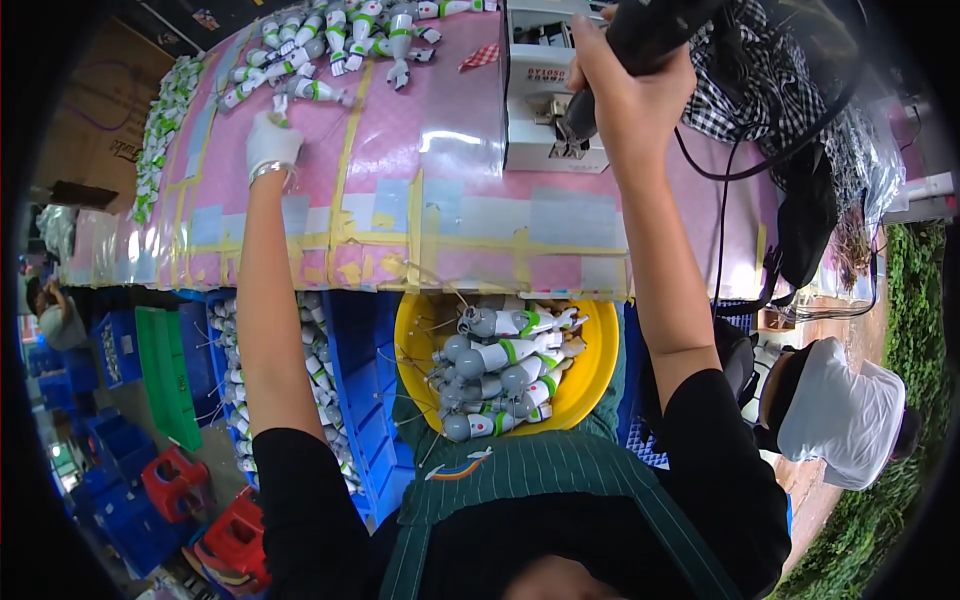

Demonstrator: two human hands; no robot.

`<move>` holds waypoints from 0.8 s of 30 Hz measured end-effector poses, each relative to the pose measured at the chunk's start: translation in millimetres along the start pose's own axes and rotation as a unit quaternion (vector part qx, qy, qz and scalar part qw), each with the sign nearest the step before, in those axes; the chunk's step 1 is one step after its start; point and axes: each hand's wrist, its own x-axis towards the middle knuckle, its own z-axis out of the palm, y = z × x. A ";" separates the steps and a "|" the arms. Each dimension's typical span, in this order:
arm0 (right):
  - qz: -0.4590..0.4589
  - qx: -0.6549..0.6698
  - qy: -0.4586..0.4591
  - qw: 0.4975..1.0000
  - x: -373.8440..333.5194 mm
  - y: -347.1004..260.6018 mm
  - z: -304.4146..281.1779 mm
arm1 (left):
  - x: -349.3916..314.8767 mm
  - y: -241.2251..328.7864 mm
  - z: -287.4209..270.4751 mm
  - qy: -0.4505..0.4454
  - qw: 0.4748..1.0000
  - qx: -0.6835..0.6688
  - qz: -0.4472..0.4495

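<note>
My left hand [272,146], in a white glove, reaches over the pink-covered table at the far left. Its fingers are closed on a white and green toy arm [281,108], mostly hidden by the glove. A heap of similar toy arms [340,28] lies just beyond it. My right hand [640,85], bare, is wrapped round a black electric screwdriver [655,32]. The driver's tip points down at the front of a white and grey screw feeder [522,140]. A yellow basin [407,345] of white, grey and green toy arms [500,355] rests at my lap.
Toy parts line the table's left edge [165,130]. Blue crates [365,400] of parts and red stools [178,485] stand at lower left. Checked cloth [770,80] and cables lie at the right. A co-worker in a white top [845,415] sits at the right.
</note>
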 end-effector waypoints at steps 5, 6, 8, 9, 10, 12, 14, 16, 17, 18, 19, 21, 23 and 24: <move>0.086 0.052 0.005 0.995 -11.2 -13.1 -11.8 | -101.0 -6.3 -48.5 -0.081 0.992 -0.082 0.050; 0.095 0.034 0.009 0.995 -16.5 -10.3 -14.9 | -125.5 -5.9 -55.3 -0.083 0.986 -0.125 0.076; 0.070 0.070 -0.014 0.995 -24.6 -9.5 -18.2 | -173.9 18.1 -66.0 -0.104 0.972 -0.178 0.110; 0.039 0.104 -0.035 0.993 -27.2 -9.3 -21.1 | -194.8 42.7 -71.2 -0.123 0.967 -0.189 0.122; 0.048 0.106 -0.032 0.993 -31.6 -7.9 -22.7 | -212.7 58.7 -70.0 -0.158 0.955 -0.204 0.147; 0.065 0.111 -0.038 0.991 -43.0 -9.6 -23.0 | -239.5 91.9 -65.0 -0.248 0.917 -0.236 0.206; 0.090 0.117 -0.046 0.988 -55.3 -16.8 -19.4 | -258.6 106.8 -41.3 -0.185 0.891 -0.220 0.350; 0.099 0.118 -0.052 0.987 -66.5 -18.8 -17.2 | -267.9 126.3 -33.2 -0.148 0.886 -0.192 0.396; 0.106 0.120 -0.056 0.986 -70.6 -18.6 -16.9 | -270.3 131.0 -30.7 -0.150 0.884 -0.195 0.397; 0.100 0.121 -0.058 0.986 -73.4 -18.2 -16.0 | -272.3 134.5 -28.9 -0.164 0.887 -0.192 0.387; 0.101 0.120 -0.058 0.986 -75.6 -17.6 -16.1 | -273.7 136.9 -27.7 -0.178 0.889 -0.188 0.377; 0.096 0.116 -0.063 0.987 -78.7 -16.8 -15.8 | -274.9 140.6 -28.6 -0.181 0.890 -0.192 0.373; 0.096 0.127 -0.069 0.985 -79.6 -16.2 -15.9 | -275.7 143.4 -29.1 -0.182 0.891 -0.197 0.366; 0.094 0.140 -0.074 0.983 -80.0 -16.0 -15.7 | -275.6 144.3 -29.0 -0.178 0.889 -0.201 0.370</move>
